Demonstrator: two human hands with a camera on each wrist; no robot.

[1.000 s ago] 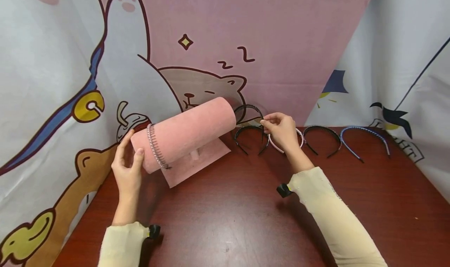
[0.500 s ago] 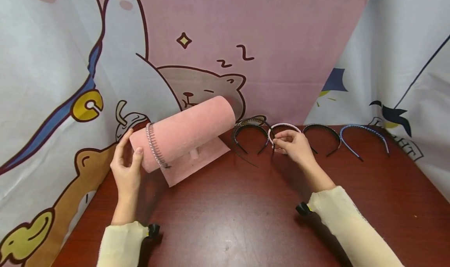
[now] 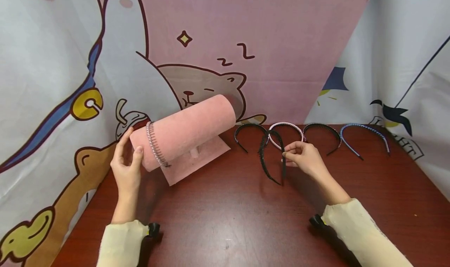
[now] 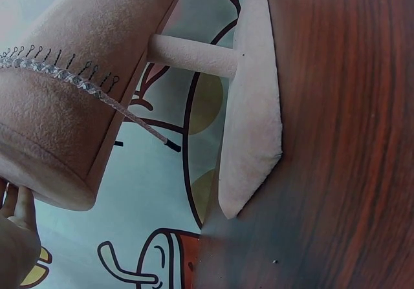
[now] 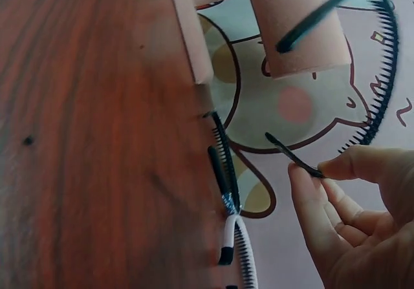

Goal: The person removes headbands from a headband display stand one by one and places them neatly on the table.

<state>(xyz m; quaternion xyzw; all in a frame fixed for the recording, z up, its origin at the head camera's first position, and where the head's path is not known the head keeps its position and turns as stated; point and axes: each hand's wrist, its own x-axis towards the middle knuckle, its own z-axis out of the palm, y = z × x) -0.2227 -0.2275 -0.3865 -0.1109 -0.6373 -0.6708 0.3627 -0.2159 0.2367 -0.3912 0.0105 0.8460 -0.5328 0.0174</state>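
Note:
My left hand (image 3: 127,169) grips the near left end of a pink plush headband stand (image 3: 190,130), thumb in front and fingers round the end. A braided grey-pink headband (image 3: 152,144) with wire teeth sits round that end; in the left wrist view its dark-tipped leg (image 4: 139,119) sticks out past the roll. My right hand (image 3: 304,157) pinches one leg of a black toothed headband (image 3: 283,167) between thumb and fingers. This headband hangs with its arch up, right of the stand. In the right wrist view its teeth (image 5: 388,63) line the inside of the curve.
Along the back of the brown table (image 3: 225,220) lie a black headband (image 3: 240,142), a pink-white one (image 3: 286,124), another black one (image 3: 321,126) and a blue one (image 3: 365,128). A cartoon-printed cloth (image 3: 281,44) hangs behind. The stand's flat base (image 3: 197,161) rests on the table.
My right hand has drawn the black headband away from the stand's right end, toward the right and nearer me, and its legs now point down. My left hand stays in place.

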